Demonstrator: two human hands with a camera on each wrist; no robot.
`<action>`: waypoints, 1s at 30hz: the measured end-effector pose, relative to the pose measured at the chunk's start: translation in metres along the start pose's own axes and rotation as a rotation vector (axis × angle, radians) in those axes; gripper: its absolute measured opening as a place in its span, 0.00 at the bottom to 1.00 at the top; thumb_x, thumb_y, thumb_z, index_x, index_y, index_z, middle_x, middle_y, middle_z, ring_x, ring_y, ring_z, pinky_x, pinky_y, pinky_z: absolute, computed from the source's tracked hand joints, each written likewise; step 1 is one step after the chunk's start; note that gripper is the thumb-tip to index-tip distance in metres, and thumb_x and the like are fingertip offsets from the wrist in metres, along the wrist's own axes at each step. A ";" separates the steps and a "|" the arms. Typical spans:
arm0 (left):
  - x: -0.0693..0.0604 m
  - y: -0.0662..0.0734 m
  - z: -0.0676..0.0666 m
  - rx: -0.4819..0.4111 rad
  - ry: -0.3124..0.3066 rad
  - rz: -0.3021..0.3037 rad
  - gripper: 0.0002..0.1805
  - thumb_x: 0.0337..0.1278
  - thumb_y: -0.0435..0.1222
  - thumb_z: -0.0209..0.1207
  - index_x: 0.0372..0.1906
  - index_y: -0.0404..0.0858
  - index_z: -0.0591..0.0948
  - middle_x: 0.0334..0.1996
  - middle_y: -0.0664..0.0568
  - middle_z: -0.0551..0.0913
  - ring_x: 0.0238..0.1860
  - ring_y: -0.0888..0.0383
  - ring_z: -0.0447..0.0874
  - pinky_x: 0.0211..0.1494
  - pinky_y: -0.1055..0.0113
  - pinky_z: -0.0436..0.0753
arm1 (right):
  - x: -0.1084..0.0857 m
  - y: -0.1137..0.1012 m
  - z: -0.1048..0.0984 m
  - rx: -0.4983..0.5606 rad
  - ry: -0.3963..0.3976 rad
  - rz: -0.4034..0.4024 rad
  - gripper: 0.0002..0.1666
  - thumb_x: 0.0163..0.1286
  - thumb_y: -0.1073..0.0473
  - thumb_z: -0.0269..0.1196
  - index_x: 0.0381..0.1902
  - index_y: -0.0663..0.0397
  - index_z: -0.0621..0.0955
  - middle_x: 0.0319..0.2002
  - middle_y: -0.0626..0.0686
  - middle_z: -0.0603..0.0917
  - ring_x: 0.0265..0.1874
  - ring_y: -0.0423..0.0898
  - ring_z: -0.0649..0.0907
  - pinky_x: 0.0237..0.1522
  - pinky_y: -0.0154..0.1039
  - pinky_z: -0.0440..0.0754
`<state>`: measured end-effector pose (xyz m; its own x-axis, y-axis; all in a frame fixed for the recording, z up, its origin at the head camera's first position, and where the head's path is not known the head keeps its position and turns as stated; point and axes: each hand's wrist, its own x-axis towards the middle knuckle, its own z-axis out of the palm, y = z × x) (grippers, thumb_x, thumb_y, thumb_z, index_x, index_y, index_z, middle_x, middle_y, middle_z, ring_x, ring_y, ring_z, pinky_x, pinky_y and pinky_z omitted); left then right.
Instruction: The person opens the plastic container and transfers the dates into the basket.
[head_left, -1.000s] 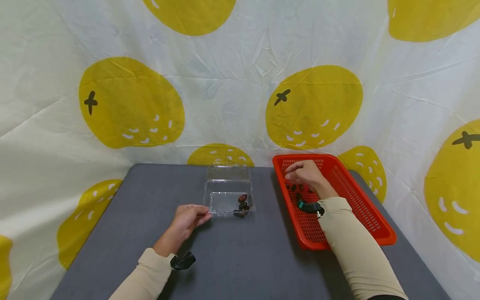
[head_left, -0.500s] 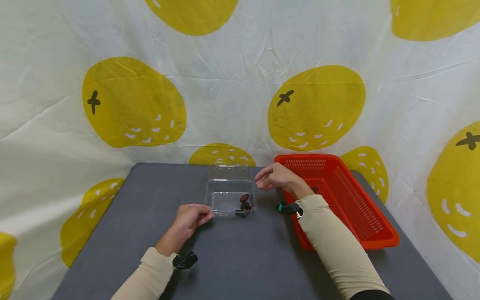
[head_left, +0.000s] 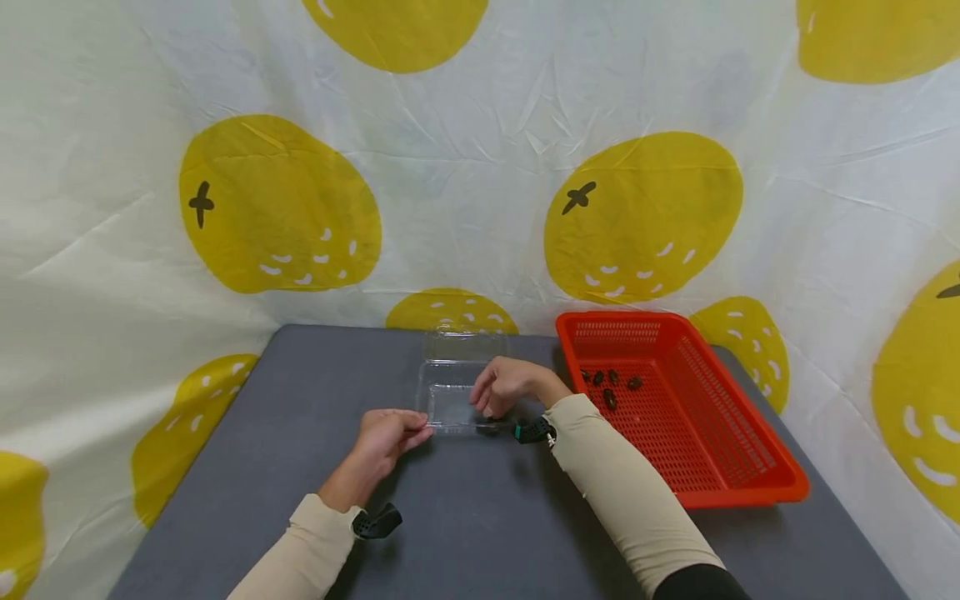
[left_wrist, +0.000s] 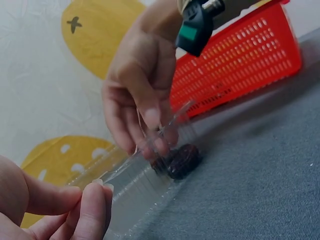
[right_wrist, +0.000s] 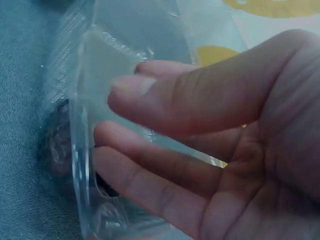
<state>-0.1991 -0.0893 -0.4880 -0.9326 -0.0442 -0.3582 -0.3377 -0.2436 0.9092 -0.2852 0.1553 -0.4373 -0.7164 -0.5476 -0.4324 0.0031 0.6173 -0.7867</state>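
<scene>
My left hand (head_left: 382, 437) pinches the near left rim of a clear plastic clamshell box (head_left: 448, 404), whose lid stands open at the back. My right hand (head_left: 512, 385) is lowered into the right side of the box. In the right wrist view its thumb and fingers (right_wrist: 150, 170) are apart and bent loosely, with nothing visible between them. Dark, wrinkled dried dates (left_wrist: 184, 161) lie at the box's right end, beneath those fingers. The right hand mostly covers them in the head view. Several more dates (head_left: 610, 399) lie in a red basket.
The red perforated basket (head_left: 738, 408) stands to the right of the box on the grey table (head_left: 465, 533), its dates gathered toward the left wall. A white curtain (head_left: 465, 208) with yellow fruit prints hangs behind the table's far edge.
My right hand has moved left from above the red basket, across the gap, and down into the clear box. The left hand keeps its pinch on the rim.
</scene>
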 end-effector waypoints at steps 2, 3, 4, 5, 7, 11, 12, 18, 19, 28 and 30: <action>0.000 -0.001 0.001 0.001 0.001 0.000 0.10 0.60 0.19 0.63 0.45 0.17 0.84 0.25 0.47 0.88 0.26 0.60 0.89 0.35 0.68 0.93 | 0.004 0.001 0.002 -0.076 -0.017 0.010 0.21 0.59 0.79 0.64 0.50 0.66 0.88 0.39 0.58 0.91 0.30 0.42 0.86 0.37 0.36 0.90; 0.000 -0.001 0.001 0.002 0.001 -0.001 0.11 0.60 0.20 0.63 0.46 0.17 0.84 0.25 0.47 0.88 0.26 0.60 0.89 0.35 0.68 0.93 | 0.005 0.001 0.003 -0.118 -0.022 0.015 0.20 0.59 0.78 0.64 0.49 0.63 0.88 0.38 0.57 0.91 0.30 0.41 0.85 0.37 0.35 0.90; 0.000 -0.001 0.002 0.007 0.003 -0.001 0.11 0.60 0.20 0.63 0.46 0.17 0.84 0.25 0.47 0.88 0.26 0.59 0.89 0.35 0.68 0.93 | 0.007 0.000 0.005 -0.162 -0.027 0.017 0.20 0.60 0.78 0.64 0.48 0.61 0.89 0.37 0.54 0.91 0.30 0.41 0.85 0.36 0.34 0.89; -0.001 -0.001 0.002 0.008 0.005 0.003 0.11 0.60 0.20 0.63 0.47 0.17 0.84 0.25 0.47 0.88 0.26 0.59 0.89 0.36 0.68 0.93 | 0.008 0.000 0.006 -0.205 -0.032 0.018 0.19 0.60 0.78 0.64 0.47 0.59 0.90 0.36 0.52 0.90 0.30 0.41 0.84 0.35 0.33 0.88; -0.001 -0.001 0.002 0.004 0.009 0.012 0.10 0.60 0.20 0.63 0.46 0.17 0.84 0.25 0.47 0.88 0.27 0.59 0.90 0.36 0.68 0.93 | 0.011 -0.002 0.009 -0.277 -0.041 0.017 0.20 0.60 0.78 0.64 0.46 0.56 0.90 0.35 0.49 0.89 0.30 0.40 0.84 0.33 0.32 0.86; -0.001 -0.004 0.003 -0.017 0.024 0.019 0.09 0.59 0.18 0.63 0.44 0.16 0.84 0.25 0.46 0.87 0.26 0.58 0.89 0.35 0.68 0.93 | 0.016 -0.004 0.014 -0.355 -0.075 0.004 0.20 0.59 0.80 0.61 0.43 0.58 0.90 0.30 0.48 0.86 0.27 0.40 0.81 0.29 0.31 0.82; -0.001 -0.006 0.004 -0.024 0.027 0.021 0.09 0.59 0.18 0.62 0.43 0.16 0.84 0.25 0.46 0.87 0.26 0.58 0.89 0.35 0.68 0.93 | 0.016 -0.005 0.015 -0.362 -0.082 0.001 0.20 0.59 0.80 0.60 0.42 0.59 0.90 0.29 0.48 0.85 0.26 0.40 0.80 0.27 0.30 0.81; -0.001 -0.011 0.008 -0.058 0.050 0.038 0.09 0.57 0.15 0.60 0.43 0.13 0.83 0.26 0.44 0.87 0.25 0.59 0.89 0.33 0.68 0.93 | 0.017 -0.004 0.016 -0.356 -0.116 0.010 0.19 0.57 0.81 0.60 0.38 0.60 0.89 0.25 0.46 0.84 0.24 0.39 0.79 0.26 0.30 0.80; -0.001 -0.011 0.009 -0.062 0.054 0.041 0.09 0.57 0.15 0.60 0.43 0.13 0.82 0.26 0.43 0.87 0.25 0.59 0.89 0.33 0.68 0.93 | 0.017 -0.004 0.016 -0.350 -0.118 0.012 0.18 0.57 0.80 0.61 0.38 0.60 0.89 0.25 0.46 0.84 0.24 0.39 0.79 0.26 0.30 0.80; -0.002 -0.008 0.010 -0.050 0.070 0.040 0.10 0.57 0.15 0.61 0.44 0.14 0.83 0.26 0.44 0.87 0.24 0.59 0.88 0.33 0.68 0.93 | 0.013 -0.001 0.009 -0.363 -0.087 -0.048 0.11 0.58 0.77 0.66 0.33 0.60 0.90 0.23 0.47 0.85 0.22 0.40 0.80 0.30 0.37 0.89; -0.002 -0.007 0.010 -0.047 0.070 0.037 0.10 0.57 0.16 0.61 0.44 0.14 0.83 0.26 0.44 0.87 0.24 0.59 0.88 0.33 0.68 0.92 | 0.011 -0.002 0.007 -0.346 -0.079 -0.062 0.10 0.58 0.76 0.67 0.34 0.61 0.90 0.23 0.47 0.85 0.22 0.40 0.81 0.32 0.39 0.90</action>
<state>-0.1959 -0.0776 -0.4917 -0.9327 -0.1213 -0.3396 -0.2949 -0.2858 0.9118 -0.2885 0.1441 -0.4437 -0.6514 -0.6238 -0.4318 -0.2853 0.7288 -0.6225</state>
